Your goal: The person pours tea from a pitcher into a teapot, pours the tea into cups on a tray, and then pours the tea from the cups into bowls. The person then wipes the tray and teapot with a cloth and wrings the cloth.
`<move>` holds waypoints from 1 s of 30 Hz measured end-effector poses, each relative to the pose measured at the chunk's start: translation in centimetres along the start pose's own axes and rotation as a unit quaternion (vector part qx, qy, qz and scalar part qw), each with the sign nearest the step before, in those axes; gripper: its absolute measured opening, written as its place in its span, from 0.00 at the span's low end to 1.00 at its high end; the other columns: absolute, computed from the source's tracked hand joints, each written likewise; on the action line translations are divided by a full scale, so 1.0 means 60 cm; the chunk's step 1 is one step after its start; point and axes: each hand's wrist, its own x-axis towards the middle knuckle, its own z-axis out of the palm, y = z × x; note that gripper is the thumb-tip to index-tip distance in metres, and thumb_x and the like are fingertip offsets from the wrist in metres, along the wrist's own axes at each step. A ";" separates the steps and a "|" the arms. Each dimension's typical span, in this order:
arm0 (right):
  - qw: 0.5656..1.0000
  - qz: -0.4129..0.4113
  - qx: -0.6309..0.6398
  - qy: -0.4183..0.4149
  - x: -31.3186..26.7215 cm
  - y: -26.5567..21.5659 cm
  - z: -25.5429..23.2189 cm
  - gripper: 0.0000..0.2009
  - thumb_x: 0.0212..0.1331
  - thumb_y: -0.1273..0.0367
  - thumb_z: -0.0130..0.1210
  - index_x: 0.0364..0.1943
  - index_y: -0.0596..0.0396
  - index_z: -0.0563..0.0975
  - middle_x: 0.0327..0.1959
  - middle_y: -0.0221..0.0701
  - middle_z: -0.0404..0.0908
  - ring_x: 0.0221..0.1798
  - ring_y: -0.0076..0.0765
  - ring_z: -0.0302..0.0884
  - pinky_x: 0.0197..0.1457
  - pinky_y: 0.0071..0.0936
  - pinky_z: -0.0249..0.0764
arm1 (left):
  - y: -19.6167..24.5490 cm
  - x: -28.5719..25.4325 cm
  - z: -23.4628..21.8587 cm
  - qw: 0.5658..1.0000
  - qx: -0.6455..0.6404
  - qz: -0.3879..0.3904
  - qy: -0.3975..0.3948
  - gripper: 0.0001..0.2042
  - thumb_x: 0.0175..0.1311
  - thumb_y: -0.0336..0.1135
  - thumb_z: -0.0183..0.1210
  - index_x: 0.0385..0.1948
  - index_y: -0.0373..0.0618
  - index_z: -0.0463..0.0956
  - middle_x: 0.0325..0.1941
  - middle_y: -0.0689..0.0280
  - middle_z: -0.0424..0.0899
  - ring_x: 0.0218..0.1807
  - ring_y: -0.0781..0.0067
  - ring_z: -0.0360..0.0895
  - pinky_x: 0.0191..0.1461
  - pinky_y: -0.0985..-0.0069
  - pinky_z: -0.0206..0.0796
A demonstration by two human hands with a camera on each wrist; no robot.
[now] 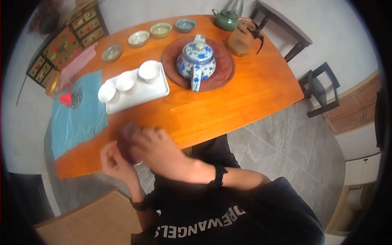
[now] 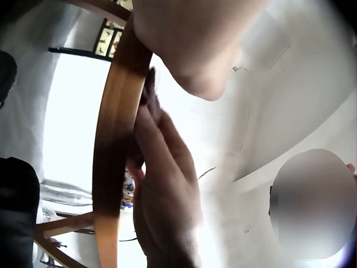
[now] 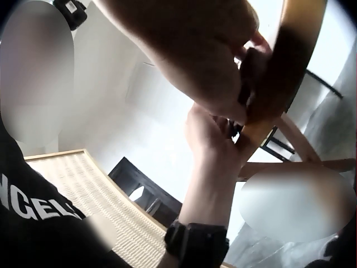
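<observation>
At the table's near left edge, in the head view, my right hand [image 1: 161, 155] grips a dark purplish-brown thing [image 1: 130, 136], blurred, with fingers bent over it. My left hand [image 1: 116, 161] is right beside it on the left, fingers bent; I cannot tell whether they hold it. In the left wrist view the dark thing [image 2: 150, 92] shows at the fingertips of the right hand [image 2: 167, 178], by the table edge. The right wrist view has the right hand [image 3: 223, 61] large above, with the left hand [image 3: 209, 131] below. Both palms are mostly hidden.
Beyond the hands stand a white tray [image 1: 134, 102] with white cups and a blue-and-white teapot [image 1: 196, 61] on a round red-brown mat [image 1: 226, 73]. A blue cloth [image 1: 77, 122] lies left. Several small bowls [image 1: 161, 30], a green teapot [image 1: 226, 20] and a glass pitcher [image 1: 241, 41] line the back.
</observation>
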 end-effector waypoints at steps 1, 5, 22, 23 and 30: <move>0.999 -0.012 0.043 0.005 -0.008 -0.005 0.000 0.11 0.55 0.67 0.57 0.44 0.44 0.81 0.54 0.29 0.76 0.55 0.39 0.72 0.54 0.35 0.67 | 0.015 0.000 0.004 0.994 -0.097 -0.049 -0.002 0.07 0.76 0.28 0.55 0.37 0.36 0.80 0.37 0.66 0.83 0.38 0.79 0.76 0.42 0.81 0.67; 0.984 0.051 0.154 -0.077 -0.055 0.058 -0.083 0.13 0.51 0.71 0.61 0.43 0.46 0.82 0.51 0.25 0.79 0.57 0.39 0.72 0.58 0.36 0.70 | 0.001 0.001 0.009 0.998 0.021 0.055 0.010 0.07 0.75 0.28 0.56 0.36 0.37 0.80 0.31 0.67 0.83 0.29 0.82 0.73 0.33 0.84 0.61; 0.954 0.292 0.026 0.070 -0.060 0.326 -0.195 0.30 0.54 0.69 0.69 0.64 0.58 0.74 0.62 0.42 0.76 0.64 0.56 0.69 0.68 0.45 0.66 | 0.025 -0.009 0.030 0.966 0.213 0.084 -0.118 0.05 0.69 0.25 0.55 0.33 0.37 0.80 0.19 0.71 0.71 0.19 0.87 0.57 0.22 0.81 0.44; 0.949 0.304 0.004 0.086 -0.067 0.325 -0.181 0.31 0.54 0.68 0.69 0.65 0.57 0.73 0.64 0.42 0.75 0.66 0.57 0.67 0.69 0.47 0.64 | 0.028 -0.008 0.030 0.965 0.215 0.090 -0.121 0.05 0.69 0.24 0.55 0.33 0.37 0.80 0.19 0.71 0.71 0.19 0.87 0.57 0.22 0.81 0.44; 0.949 0.309 -0.055 0.028 -0.095 0.367 -0.183 0.30 0.54 0.64 0.70 0.61 0.58 0.75 0.68 0.45 0.71 0.71 0.59 0.61 0.73 0.50 0.58 | 0.020 -0.005 0.029 0.955 0.233 0.120 -0.136 0.06 0.69 0.22 0.54 0.33 0.37 0.80 0.20 0.70 0.73 0.18 0.86 0.57 0.22 0.81 0.44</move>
